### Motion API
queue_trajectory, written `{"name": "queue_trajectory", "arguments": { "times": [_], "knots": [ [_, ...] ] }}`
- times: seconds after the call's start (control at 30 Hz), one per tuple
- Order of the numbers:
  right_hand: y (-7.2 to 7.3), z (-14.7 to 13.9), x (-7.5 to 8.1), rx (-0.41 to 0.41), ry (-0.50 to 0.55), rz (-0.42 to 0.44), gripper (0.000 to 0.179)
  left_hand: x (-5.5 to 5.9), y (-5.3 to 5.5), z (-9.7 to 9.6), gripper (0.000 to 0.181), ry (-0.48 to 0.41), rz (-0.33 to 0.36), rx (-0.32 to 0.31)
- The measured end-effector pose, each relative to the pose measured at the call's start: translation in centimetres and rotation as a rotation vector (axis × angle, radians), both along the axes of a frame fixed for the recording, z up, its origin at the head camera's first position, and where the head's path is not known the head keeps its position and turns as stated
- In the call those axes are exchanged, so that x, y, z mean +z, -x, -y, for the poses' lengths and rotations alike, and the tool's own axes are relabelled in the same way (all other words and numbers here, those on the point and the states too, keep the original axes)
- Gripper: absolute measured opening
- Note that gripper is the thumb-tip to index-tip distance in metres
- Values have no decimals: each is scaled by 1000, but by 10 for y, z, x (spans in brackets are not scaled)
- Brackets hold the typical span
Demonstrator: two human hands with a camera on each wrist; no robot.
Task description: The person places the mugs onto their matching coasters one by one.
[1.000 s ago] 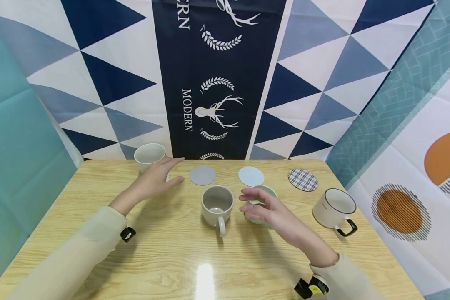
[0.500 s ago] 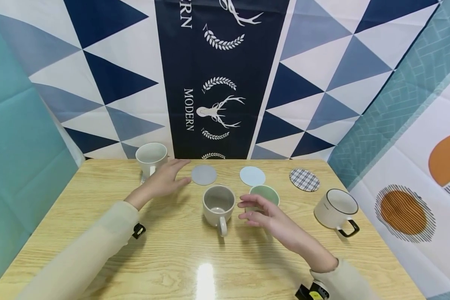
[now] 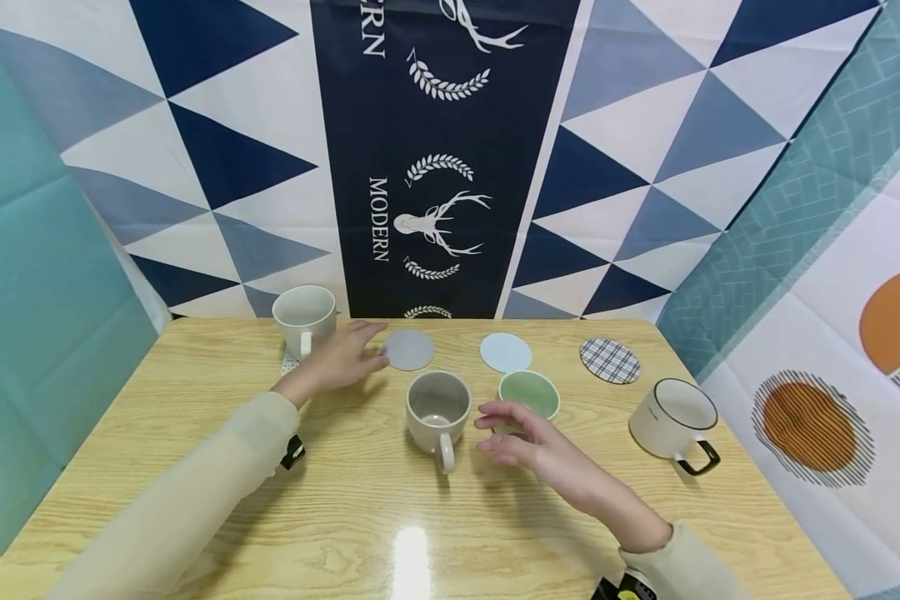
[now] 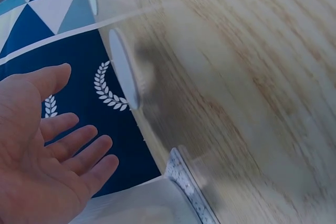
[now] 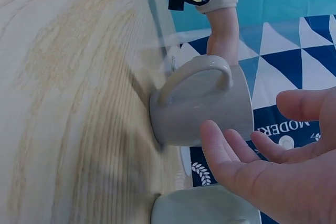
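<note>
Left of the frame's centre my left hand (image 3: 339, 358), fingers loosely extended, hangs near the gray coaster (image 3: 409, 350), while right of centre my right hand (image 3: 537, 440), fingers relaxed, hovers beside the green cup (image 3: 532, 392).

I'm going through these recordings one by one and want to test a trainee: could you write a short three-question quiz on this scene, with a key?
1. How many mugs are in the head view?
2. True or false: the left hand and the right hand are both gripping nothing.
3. Which coaster is under the white mug?
A) grey coaster
B) speckled coaster
C) checked coaster

Key
1. Four: the white mug, grey mug, green mug and black-handled mug.
2. True.
3. B.
</note>
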State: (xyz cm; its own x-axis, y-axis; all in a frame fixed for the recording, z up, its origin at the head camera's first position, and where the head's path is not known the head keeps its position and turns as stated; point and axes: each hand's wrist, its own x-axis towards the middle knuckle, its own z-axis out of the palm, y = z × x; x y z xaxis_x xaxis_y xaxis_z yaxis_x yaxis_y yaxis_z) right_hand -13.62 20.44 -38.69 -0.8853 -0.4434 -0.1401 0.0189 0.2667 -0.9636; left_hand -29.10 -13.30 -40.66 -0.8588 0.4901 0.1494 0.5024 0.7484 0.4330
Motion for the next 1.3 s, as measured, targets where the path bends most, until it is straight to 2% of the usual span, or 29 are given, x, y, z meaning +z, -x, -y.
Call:
{"name": "queue_trajectory", "arguments": {
  "times": [0.33,0.57,1.1,1.3],
  "knots": [
    [1,0,-5,16,8,22,59,-4,12,-9,71,72,64,-9],
    [1,1,-8,14,10,33,62,-5,15,-15,71,100,95,6],
    [2,4,-13,35,44,54,58,-13,24,-15,72,124,151,45],
    [2,5,-15,44,62,65,59,-17,29,-14,72,143,169,40]
  ]
}}
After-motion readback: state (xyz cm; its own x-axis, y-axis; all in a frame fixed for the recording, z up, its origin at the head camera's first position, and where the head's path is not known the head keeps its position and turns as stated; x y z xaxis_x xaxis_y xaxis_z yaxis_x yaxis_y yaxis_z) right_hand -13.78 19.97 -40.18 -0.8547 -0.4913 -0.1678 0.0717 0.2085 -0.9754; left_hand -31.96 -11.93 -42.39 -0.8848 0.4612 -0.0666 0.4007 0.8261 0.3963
